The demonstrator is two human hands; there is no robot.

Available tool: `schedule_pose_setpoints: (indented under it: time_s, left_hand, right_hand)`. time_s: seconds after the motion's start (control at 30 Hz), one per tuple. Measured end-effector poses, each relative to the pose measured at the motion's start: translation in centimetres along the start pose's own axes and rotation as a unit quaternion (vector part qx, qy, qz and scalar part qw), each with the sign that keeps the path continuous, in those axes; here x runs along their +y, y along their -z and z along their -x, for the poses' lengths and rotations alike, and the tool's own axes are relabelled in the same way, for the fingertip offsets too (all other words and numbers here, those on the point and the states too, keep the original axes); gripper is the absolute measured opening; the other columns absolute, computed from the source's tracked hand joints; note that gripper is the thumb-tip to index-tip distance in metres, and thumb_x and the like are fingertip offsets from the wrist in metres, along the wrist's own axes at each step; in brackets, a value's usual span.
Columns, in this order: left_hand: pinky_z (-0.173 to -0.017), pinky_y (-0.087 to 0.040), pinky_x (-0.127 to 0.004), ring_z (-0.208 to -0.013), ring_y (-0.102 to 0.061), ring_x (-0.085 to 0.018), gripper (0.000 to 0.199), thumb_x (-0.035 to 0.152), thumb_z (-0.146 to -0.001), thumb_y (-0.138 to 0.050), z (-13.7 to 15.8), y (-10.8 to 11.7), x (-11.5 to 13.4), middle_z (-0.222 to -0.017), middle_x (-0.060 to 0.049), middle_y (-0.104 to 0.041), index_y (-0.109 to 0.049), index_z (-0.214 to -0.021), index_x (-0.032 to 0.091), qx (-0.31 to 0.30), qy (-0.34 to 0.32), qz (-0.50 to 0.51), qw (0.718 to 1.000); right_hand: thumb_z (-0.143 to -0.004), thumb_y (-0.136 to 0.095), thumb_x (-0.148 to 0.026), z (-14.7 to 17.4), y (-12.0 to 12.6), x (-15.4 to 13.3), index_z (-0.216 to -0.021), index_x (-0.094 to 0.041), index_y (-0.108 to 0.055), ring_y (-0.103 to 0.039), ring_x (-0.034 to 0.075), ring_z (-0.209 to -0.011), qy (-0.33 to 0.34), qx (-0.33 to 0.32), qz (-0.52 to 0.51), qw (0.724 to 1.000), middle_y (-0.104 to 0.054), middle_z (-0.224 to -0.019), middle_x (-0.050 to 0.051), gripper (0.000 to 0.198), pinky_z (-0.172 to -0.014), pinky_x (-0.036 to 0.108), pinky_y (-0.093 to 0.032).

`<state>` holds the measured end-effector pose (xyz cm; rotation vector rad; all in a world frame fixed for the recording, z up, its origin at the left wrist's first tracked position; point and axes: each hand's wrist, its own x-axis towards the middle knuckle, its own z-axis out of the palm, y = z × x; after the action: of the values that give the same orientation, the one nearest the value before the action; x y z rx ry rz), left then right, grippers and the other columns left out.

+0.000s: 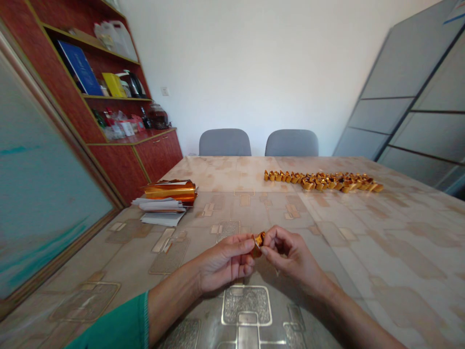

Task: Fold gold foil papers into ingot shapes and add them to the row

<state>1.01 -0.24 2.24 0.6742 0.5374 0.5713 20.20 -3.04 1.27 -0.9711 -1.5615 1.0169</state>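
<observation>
Between my two hands, above the near middle of the table, is a small folded gold foil paper piece [258,239]. My left hand [228,259] pinches its left side between thumb and fingers. On the other side, the thumb and index finger of my right hand [290,249] close on its right edge. Folded gold foil pieces [327,181] of similar look stand in rows at the far right of the table. A stack of gold foil sheets [170,192], with white-backed sheets [163,213] under it, lies at the left.
A patterned cover lies over the table [218,203]. Two grey chairs [225,142] stand at its far side before a white wall. To the left is a red shelf cabinet [119,160] holding bottles and boxes; grey panelled doors [388,102] rise at the right.
</observation>
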Motion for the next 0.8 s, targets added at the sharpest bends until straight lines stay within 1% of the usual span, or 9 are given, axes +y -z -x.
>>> schedule_pose_setpoints:
  time_s: [0.13, 0.23, 0.33, 0.43, 0.57, 0.63, 0.73, 0.8]
  left_hand:
    - [-0.06, -0.048, -0.016, -0.059, -0.057, -0.004, 0.023, 0.02, -0.079, -0.082, -0.1, 0.2, -0.2, -0.082, 0.0, -0.061, -0.065, -0.093, 0.014, 0.009, 0.022, 0.041, 0.999]
    - [-0.059, -0.049, -0.016, -0.06, -0.059, -0.006, 0.029, 0.021, -0.075, -0.086, -0.2, 0.3, -0.3, -0.078, 0.0, -0.061, -0.064, -0.093, 0.013, 0.011, 0.026, 0.047, 0.999]
    - [-0.06, -0.05, -0.016, -0.059, -0.059, -0.005, 0.038, 0.022, -0.071, -0.089, -0.3, 0.3, -0.4, -0.08, 0.0, -0.062, -0.065, -0.099, 0.012, 0.007, 0.022, 0.049, 0.999]
    - [-0.059, -0.048, -0.015, -0.059, -0.058, -0.004, 0.042, 0.022, -0.07, -0.09, -0.3, 0.1, -0.3, -0.083, -0.002, -0.063, -0.066, -0.103, 0.011, -0.014, 0.005, 0.054, 0.998]
    - [-0.057, -0.044, -0.011, -0.062, -0.056, -0.004, 0.038, 0.025, -0.073, -0.088, -0.3, -0.1, -0.2, -0.087, -0.006, -0.065, -0.067, -0.101, 0.009, -0.054, -0.005, 0.057, 0.997]
    - [-0.057, -0.043, -0.012, -0.061, -0.055, -0.003, 0.041, 0.026, -0.074, -0.088, -0.3, -0.1, -0.2, -0.09, -0.007, -0.066, -0.068, -0.105, 0.009, -0.054, -0.006, 0.051, 0.997]
    - [-0.059, -0.045, -0.015, -0.06, -0.054, -0.004, 0.044, 0.024, -0.072, -0.089, -0.3, 0.0, -0.3, -0.086, -0.003, -0.063, -0.068, -0.108, 0.01, -0.036, -0.01, 0.047, 0.998]
    - [-0.058, -0.044, -0.017, -0.06, -0.053, -0.004, 0.046, 0.023, -0.071, -0.089, -0.3, 0.2, -0.4, -0.085, -0.001, -0.061, -0.069, -0.11, 0.011, -0.03, -0.013, 0.042, 0.999]
  right_hand:
    - [-0.085, -0.071, -0.029, 0.0, 0.0, 0.2, -0.074, -0.022, -0.061, -0.048, 0.012, -0.06, -0.007, -0.008, -0.022, 1.0, -0.059, -0.068, -0.001, 0.016, -0.055, 0.025, -0.036]
    - [-0.086, -0.073, -0.037, 0.0, 0.1, 0.2, -0.078, -0.021, -0.061, -0.048, 0.01, -0.058, -0.028, -0.034, -0.087, 0.995, -0.058, -0.07, -0.002, 0.021, -0.053, 0.023, -0.038]
    - [-0.08, -0.079, -0.042, -0.1, 0.1, 0.1, -0.081, -0.022, -0.058, -0.047, 0.008, -0.052, -0.063, -0.036, -0.169, 0.983, -0.055, -0.066, -0.005, 0.029, -0.049, 0.021, -0.041]
    - [-0.075, -0.083, -0.042, -0.1, 0.0, -0.2, -0.082, -0.023, -0.057, -0.053, 0.01, -0.053, -0.077, -0.035, -0.207, 0.975, -0.06, -0.068, -0.005, 0.033, -0.051, 0.023, -0.046]
    - [-0.084, -0.075, -0.044, 0.0, 0.0, -0.4, -0.084, -0.021, -0.06, -0.059, 0.011, -0.058, -0.074, -0.058, -0.2, 0.975, -0.064, -0.069, -0.001, 0.028, -0.058, 0.026, -0.049]
    - [-0.085, -0.074, -0.043, 0.1, -0.1, -0.2, -0.086, -0.022, -0.058, -0.055, 0.011, -0.056, -0.078, -0.046, -0.202, 0.975, -0.062, -0.068, -0.003, 0.027, -0.054, 0.024, -0.046]
    - [-0.082, -0.078, -0.041, 0.0, -0.1, 0.4, -0.087, -0.024, -0.054, -0.044, 0.008, -0.049, -0.082, -0.022, -0.19, 0.978, -0.056, -0.064, -0.006, 0.03, -0.045, 0.02, -0.035]
    - [-0.078, -0.081, -0.042, -0.1, 0.0, 0.7, -0.087, -0.024, -0.052, -0.043, 0.008, -0.049, -0.088, -0.024, -0.19, 0.978, -0.057, -0.066, -0.005, 0.035, -0.044, 0.019, -0.034]
